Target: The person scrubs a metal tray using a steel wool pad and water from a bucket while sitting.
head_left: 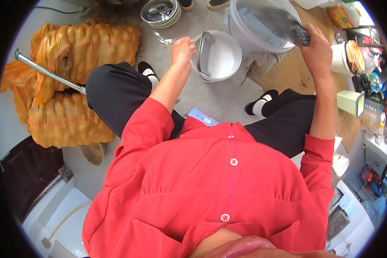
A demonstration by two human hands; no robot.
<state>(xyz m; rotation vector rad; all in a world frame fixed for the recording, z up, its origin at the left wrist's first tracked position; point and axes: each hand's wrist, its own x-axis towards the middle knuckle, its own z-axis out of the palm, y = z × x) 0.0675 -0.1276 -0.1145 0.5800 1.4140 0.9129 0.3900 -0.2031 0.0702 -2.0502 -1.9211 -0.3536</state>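
My right hand (317, 51) grips one end of a bundle of thin dark sticks (300, 34), which look like chopsticks. Motion blurs the bundle's far end, over a large whitish tub (233, 19) with water (261, 32) in it. At the left rim of a smaller white bucket (237, 64) is my left hand (182, 51), its fingers partly curled. Nothing shows in that hand, and whether it touches the rim is unclear. Several dark-edged metal trays (202, 53) stand on edge inside the bucket, against its left side. White foam or suds (222, 58) cover the bottom.
Stacked plates (163, 22) with spoons are on the wet floor ahead. Orange mesh sacks (93, 48) and a metal pole (51, 72) lie at left. Cardboard (285, 74), a pale green container (348, 101) and a lidded pail (340, 58) are right. Another person's shoes (217, 4) stand ahead.
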